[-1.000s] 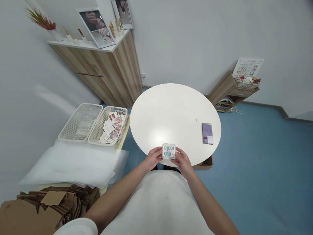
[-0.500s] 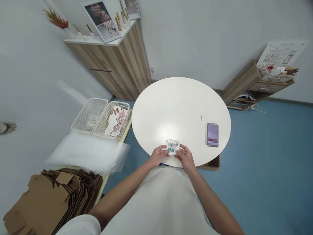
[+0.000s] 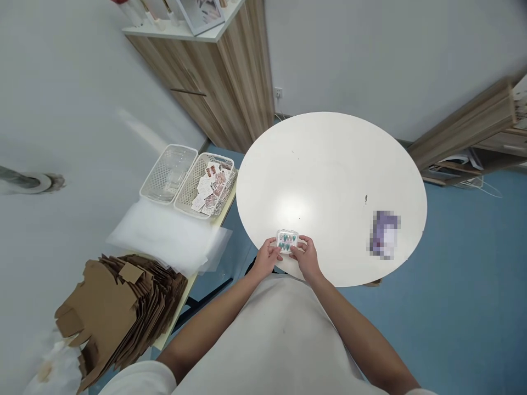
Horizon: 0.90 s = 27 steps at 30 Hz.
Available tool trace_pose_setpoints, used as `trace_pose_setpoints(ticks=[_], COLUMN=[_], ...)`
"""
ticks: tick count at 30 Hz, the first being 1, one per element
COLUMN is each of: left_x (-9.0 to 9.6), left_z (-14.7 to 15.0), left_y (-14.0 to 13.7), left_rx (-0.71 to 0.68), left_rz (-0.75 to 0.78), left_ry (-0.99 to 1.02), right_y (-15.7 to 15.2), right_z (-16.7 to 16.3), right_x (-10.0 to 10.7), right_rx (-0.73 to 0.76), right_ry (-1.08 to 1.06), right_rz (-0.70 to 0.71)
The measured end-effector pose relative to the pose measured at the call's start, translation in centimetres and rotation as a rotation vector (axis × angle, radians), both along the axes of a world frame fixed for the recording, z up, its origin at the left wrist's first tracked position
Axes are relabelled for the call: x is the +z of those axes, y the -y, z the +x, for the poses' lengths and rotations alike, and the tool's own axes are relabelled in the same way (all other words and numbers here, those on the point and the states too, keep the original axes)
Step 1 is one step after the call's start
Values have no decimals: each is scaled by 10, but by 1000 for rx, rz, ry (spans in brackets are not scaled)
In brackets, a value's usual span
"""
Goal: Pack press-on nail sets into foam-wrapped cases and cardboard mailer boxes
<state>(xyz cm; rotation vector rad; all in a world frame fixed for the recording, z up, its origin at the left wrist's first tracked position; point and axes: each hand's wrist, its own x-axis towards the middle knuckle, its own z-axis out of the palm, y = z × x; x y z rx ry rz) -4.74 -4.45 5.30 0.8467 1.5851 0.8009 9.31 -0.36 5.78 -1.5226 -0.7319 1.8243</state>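
Note:
Between both hands I hold a small clear box of press-on nails point(image 3: 287, 240), close to the near edge of the white oval table point(image 3: 329, 164). Teal and pale nails lie in two rows inside it. My left hand point(image 3: 265, 259) grips the box's left side, thumb at the lower corner. On the right side, my right hand point(image 3: 307, 258) pinches it with the thumb at the front and fingers behind. The box appears closed.
A blurred purple item point(image 3: 383, 235) lies on the table's right part. At left, a side table carries a basket of cards point(image 3: 205, 186), a basket of clear items point(image 3: 168, 174), white translucent sheets point(image 3: 160, 236) and stacked brown cardboard point(image 3: 111, 302). A wooden cabinet point(image 3: 218, 82) stands behind.
My view has turned left and down, so the table appears further right and the side table shows more. Both hands still hold the nail box.

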Motion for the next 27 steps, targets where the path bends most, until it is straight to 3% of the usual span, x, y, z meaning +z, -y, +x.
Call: trace_pose_setpoints(ticks=[6,12,19,27], left_x=[-4,-14,-21,-31], left_z=[-37,-91,-153,-174], left_y=[-17,-52,-103,-139], left_rx=[42,123,57,50], left_rz=[48,61,0,-4], left_ry=[28,-39,-169,-112], right_y=[-16,-51,-99,-130], right_z=[-44,-105,-170,-195], right_x=[-8,-7,-19,-32], right_rx=[-12,60,113,166], right_ry=[44,102,346,407], right_rz=[10,91,148,198])
